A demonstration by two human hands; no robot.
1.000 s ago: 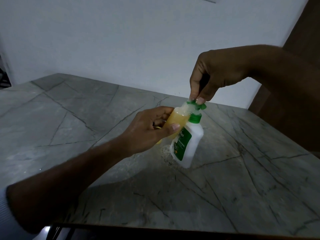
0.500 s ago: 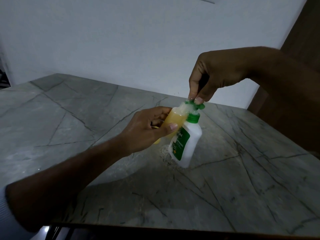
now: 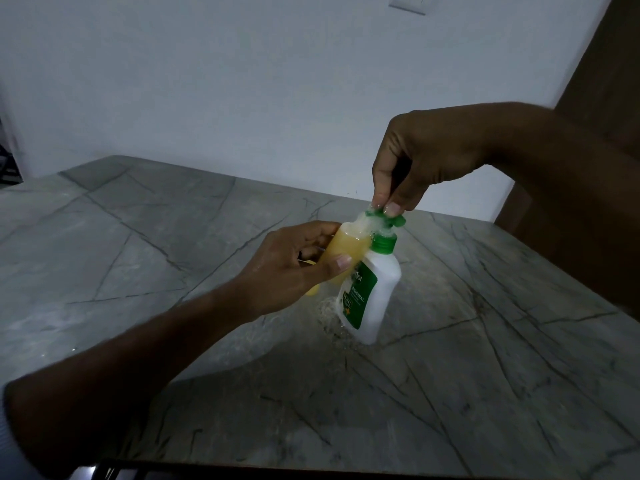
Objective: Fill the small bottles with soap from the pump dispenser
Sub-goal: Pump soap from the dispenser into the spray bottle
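A white pump dispenser with a green label and green pump head stands tilted on the grey stone table. My right hand comes down from above and pinches the pump head with thumb and fingertips. My left hand grips a small clear bottle holding yellow-orange soap, tilted with its mouth under the pump spout. Foam shows at the bottle's neck. Fingers hide the bottle's lower part.
A wet, soapy patch lies on the table at the dispenser's base. A white wall rises behind the table, with a brown panel at the right. The table's dark front edge runs along the bottom.
Both hands, the dispenser and the small bottle have kept almost the same pose; the whole group has shifted only slightly in the view.
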